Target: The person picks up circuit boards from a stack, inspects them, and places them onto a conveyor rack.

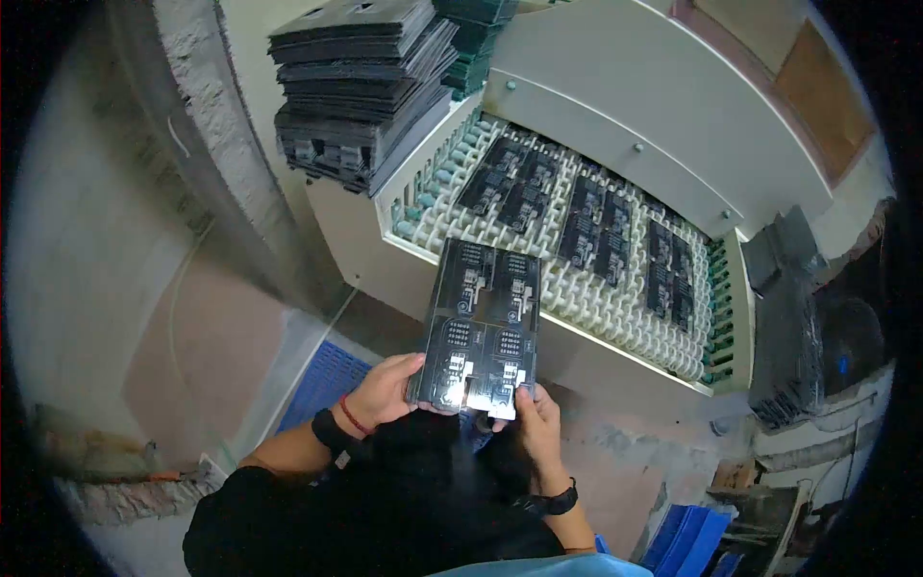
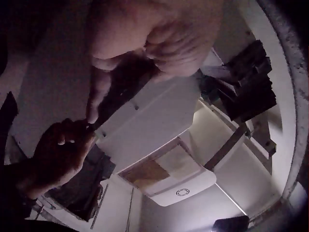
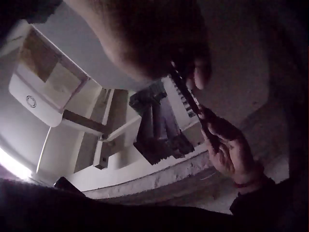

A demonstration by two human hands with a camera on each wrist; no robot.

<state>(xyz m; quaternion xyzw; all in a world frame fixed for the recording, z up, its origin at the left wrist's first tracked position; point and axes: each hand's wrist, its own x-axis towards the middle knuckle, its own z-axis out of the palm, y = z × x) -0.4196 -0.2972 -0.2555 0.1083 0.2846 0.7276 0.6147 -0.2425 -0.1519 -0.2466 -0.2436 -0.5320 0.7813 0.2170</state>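
Observation:
A dark circuit board panel (image 1: 484, 322) with white markings is held in front of the body, its face up. My left hand (image 1: 389, 389) grips its lower left edge, and my right hand (image 1: 538, 423) pinches the lower right corner with the thumb on top. Seen nearly edge-on in the right wrist view, the panel (image 3: 183, 89) runs between the two hands. Beyond it, several similar dark boards (image 1: 596, 229) lie on the white roller conveyor (image 1: 558, 279) of a machine; the held panel overlaps its near edge in the head view.
A tall stack of dark panels (image 1: 356, 87) stands at the machine's left corner, with green ones (image 1: 473, 48) behind. On the right are more stacked dark sheets (image 1: 788, 298). A blue crate (image 1: 322, 385) sits low at left, and blue bins (image 1: 687, 539) stand at lower right.

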